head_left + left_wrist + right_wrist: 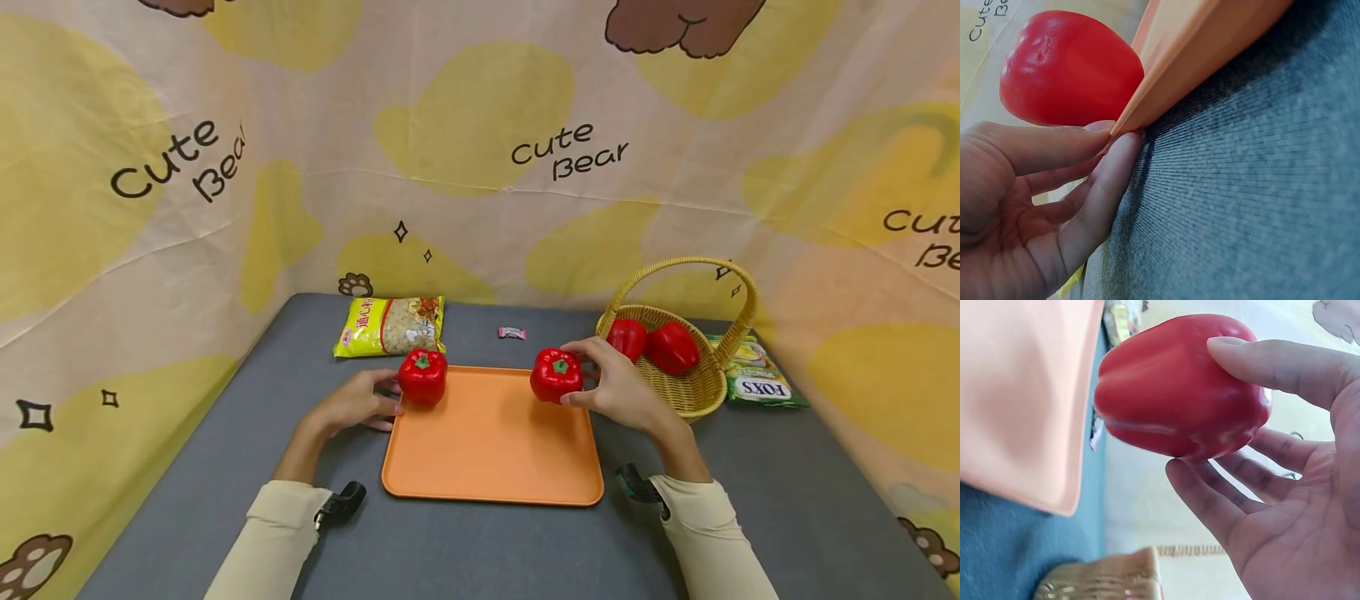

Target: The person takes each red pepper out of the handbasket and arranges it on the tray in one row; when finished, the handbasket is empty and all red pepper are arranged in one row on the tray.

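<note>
An orange tray (491,442) lies on the grey table. My left hand (362,402) pinches its left edge, thumb at the rim and fingers beneath, as the left wrist view shows. Just inside that edge a red bell pepper (422,377) stands upright on the tray, stem up. My right hand (618,385) holds another red bell pepper (1179,387) between thumb and fingertips. This pepper hangs over the tray's far right corner, its underside apart from the tray in the right wrist view.
To the right stands a wicker basket (708,398) with a tall handle and two red bell peppers (672,347) inside. A green FOX'S packet (761,387) lies beyond it. Behind the tray are a yellow food bag (390,327) and a small pink wrapped candy (512,333).
</note>
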A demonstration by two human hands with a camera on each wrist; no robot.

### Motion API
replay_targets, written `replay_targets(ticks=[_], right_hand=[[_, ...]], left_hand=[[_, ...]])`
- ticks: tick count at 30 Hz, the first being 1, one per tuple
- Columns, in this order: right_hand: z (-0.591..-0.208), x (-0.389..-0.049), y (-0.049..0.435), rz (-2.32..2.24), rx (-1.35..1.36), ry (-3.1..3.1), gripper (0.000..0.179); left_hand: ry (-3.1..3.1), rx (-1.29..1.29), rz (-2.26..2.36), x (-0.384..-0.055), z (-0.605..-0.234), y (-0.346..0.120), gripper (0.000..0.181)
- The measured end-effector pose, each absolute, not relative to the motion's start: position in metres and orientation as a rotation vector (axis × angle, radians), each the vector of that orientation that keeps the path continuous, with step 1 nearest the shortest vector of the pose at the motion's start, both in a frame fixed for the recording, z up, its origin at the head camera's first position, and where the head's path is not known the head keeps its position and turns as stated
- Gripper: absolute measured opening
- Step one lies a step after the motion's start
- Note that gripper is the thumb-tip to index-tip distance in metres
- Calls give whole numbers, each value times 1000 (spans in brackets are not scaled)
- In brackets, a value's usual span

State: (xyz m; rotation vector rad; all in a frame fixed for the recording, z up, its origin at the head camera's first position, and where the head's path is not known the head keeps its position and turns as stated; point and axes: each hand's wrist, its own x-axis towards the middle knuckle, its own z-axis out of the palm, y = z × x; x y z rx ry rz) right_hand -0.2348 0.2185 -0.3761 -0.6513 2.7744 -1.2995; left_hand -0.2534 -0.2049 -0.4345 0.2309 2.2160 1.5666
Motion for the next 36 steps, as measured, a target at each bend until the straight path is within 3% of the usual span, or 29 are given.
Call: replay_targets(ticks=[36], right_hand=[[-397,-261,127,-1096,-737,2682,69]], left_hand=[[2214,222,1571,-254,-433,-205,68]])
